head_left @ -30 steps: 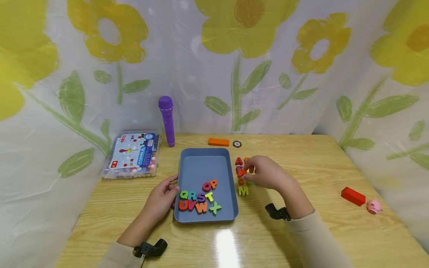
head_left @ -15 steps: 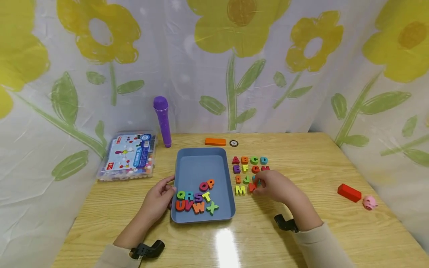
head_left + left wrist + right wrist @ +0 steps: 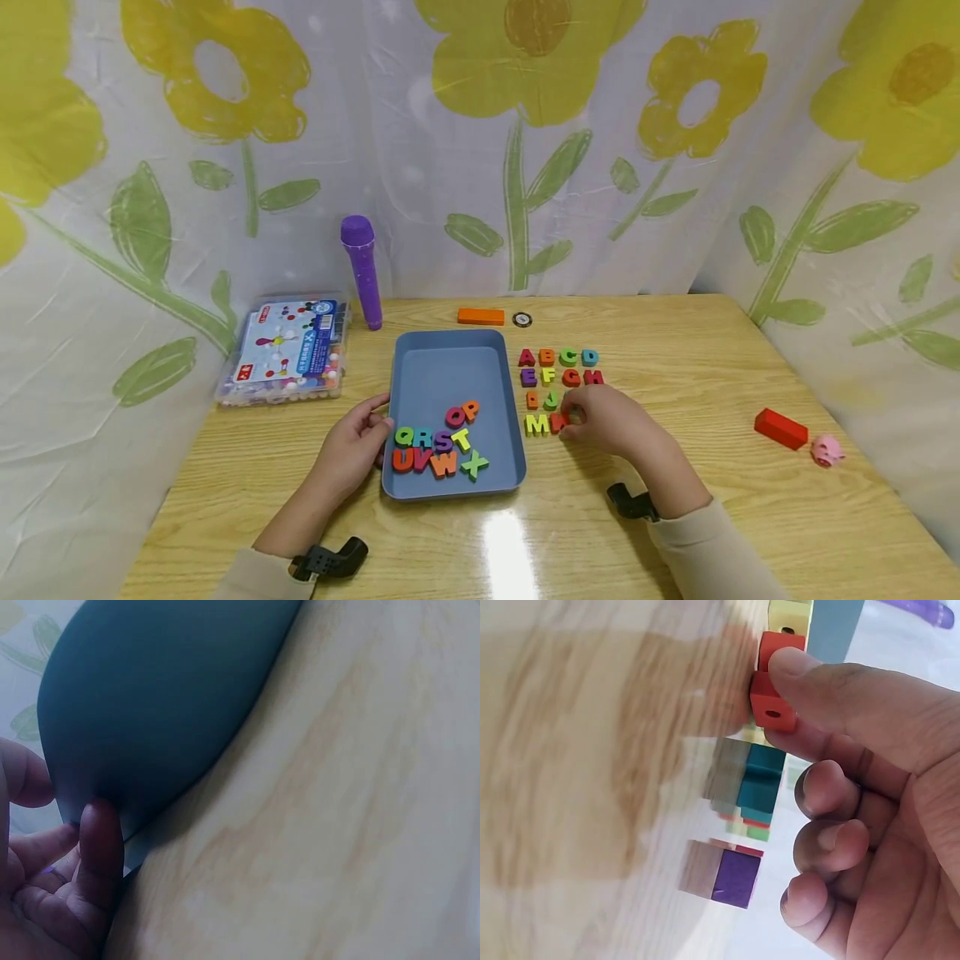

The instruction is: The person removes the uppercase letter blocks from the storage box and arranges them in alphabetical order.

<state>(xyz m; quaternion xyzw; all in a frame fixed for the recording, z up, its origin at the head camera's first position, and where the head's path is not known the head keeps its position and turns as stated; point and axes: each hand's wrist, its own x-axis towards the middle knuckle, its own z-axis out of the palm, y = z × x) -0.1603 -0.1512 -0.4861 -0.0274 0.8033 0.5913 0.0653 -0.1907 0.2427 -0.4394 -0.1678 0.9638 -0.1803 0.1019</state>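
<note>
My left hand (image 3: 352,442) holds the left side of the blue-grey tray (image 3: 517,392), thumb on the rim; in the left wrist view its fingers curl against the tray's outer wall (image 3: 157,697). Inside the tray, several letter blocks lie toward the front, among them an orange W (image 3: 443,464) and a green X (image 3: 474,464). To the right of the tray, my right hand (image 3: 611,417) pinches a red-orange letter block (image 3: 771,712) between thumb and forefinger, right beside the yellow M (image 3: 537,425). The hand partly covers this letter, which looks like an N, and the letters behind it.
Rows of letters from A (image 3: 527,357) to D (image 3: 590,357) run behind the right hand. A purple microphone (image 3: 363,271), boxed kit (image 3: 285,346), orange block (image 3: 481,317) and round chip (image 3: 522,319) stand farther back. A red block (image 3: 781,427) and pink pig (image 3: 827,450) lie right.
My right hand carried the red-orange letter from over the rows to the front row, then slid it left against the M. The left hand stays at the tray.
</note>
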